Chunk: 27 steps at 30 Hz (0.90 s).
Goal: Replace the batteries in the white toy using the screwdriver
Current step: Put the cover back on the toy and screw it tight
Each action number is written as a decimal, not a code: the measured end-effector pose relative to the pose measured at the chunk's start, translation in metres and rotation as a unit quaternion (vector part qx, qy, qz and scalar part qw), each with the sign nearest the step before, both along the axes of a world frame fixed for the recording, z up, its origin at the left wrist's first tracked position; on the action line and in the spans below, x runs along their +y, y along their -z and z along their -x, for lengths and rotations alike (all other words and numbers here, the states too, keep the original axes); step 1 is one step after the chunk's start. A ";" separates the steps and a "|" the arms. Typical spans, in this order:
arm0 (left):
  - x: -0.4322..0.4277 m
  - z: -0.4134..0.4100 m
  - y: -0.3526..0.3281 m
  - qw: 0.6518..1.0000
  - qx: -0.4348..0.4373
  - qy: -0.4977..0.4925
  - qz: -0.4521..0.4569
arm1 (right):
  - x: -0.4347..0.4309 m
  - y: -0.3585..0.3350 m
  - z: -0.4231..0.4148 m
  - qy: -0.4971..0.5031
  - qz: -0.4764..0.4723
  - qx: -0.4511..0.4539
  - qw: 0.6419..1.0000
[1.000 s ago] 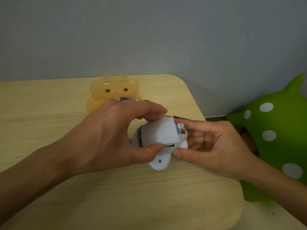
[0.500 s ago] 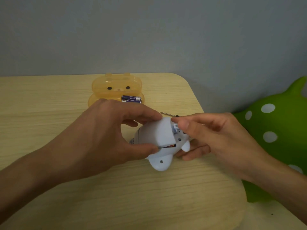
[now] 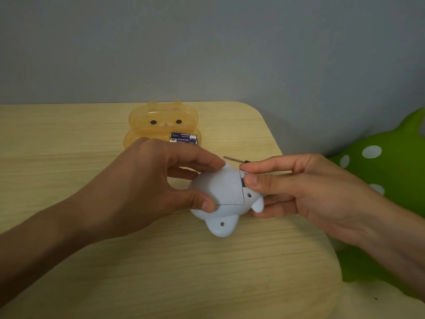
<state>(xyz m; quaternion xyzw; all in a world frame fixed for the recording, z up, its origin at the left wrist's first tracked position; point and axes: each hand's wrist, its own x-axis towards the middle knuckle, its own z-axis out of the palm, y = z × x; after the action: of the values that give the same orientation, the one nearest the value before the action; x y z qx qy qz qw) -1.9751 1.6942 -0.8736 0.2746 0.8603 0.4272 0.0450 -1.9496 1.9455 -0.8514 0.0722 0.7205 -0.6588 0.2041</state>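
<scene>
Screwdriver (image 3: 236,159) behind toy (image 3: 226,194) — batteries (image 3: 183,137) in orange case (image 3: 142,125).

Bare hands (image 3: 147,192), forearms without sleeves

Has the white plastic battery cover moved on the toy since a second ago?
Yes. The white plastic battery cover has closed down against the white toy body: the earlier gap along its near seam is gone.

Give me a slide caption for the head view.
Both hands, left hand and right hand, hold the white toy over the table; screwdriver and batteries lie behind.
</scene>
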 end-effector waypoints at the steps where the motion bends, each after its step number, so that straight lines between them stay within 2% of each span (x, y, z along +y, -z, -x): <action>1: -0.002 0.000 0.003 1.000 0.009 0.003 -0.002 | 0.001 0.001 0.001 -0.004 0.001 -0.003 1.000; 9: -0.004 -0.008 0.024 0.998 0.046 0.031 -0.023 | 0.015 0.005 0.003 -0.048 0.034 -0.034 0.998; 11: -0.005 -0.012 0.028 0.999 0.023 0.024 -0.034 | 0.017 0.006 0.000 -0.067 -0.004 0.011 0.998; 13: -0.006 -0.014 0.032 0.999 0.019 0.024 -0.035 | 0.021 0.005 0.001 -0.051 -0.084 0.096 0.990; 14: -0.007 -0.014 0.033 0.999 0.022 0.023 -0.036 | 0.026 0.004 0.003 -0.024 -0.133 0.148 0.980; 16: -0.007 -0.014 0.036 0.999 0.026 0.015 -0.045 | 0.041 0.009 0.014 0.022 -0.272 0.255 0.928; 18: -0.007 -0.014 0.038 0.998 0.032 0.011 -0.051 | 0.050 0.021 0.024 0.002 -0.395 0.304 0.867; 19: -0.006 -0.014 0.038 0.998 0.038 0.011 -0.051 | 0.051 0.029 0.027 -0.019 -0.422 0.309 0.852; 21: -0.006 -0.015 0.037 0.997 0.052 0.012 -0.054 | 0.049 0.043 0.029 -0.037 -0.429 0.316 0.845; 27: -0.007 -0.012 0.040 0.994 0.090 -0.003 -0.058 | 0.049 0.055 0.034 0.008 -0.396 0.360 0.845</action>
<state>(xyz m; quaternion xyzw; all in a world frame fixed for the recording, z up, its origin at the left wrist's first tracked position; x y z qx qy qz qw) -1.9630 1.6869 -0.9132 0.3119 0.8352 0.4501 -0.0503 -1.9837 1.9940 -0.9061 -0.0900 0.9425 -0.2985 -0.1206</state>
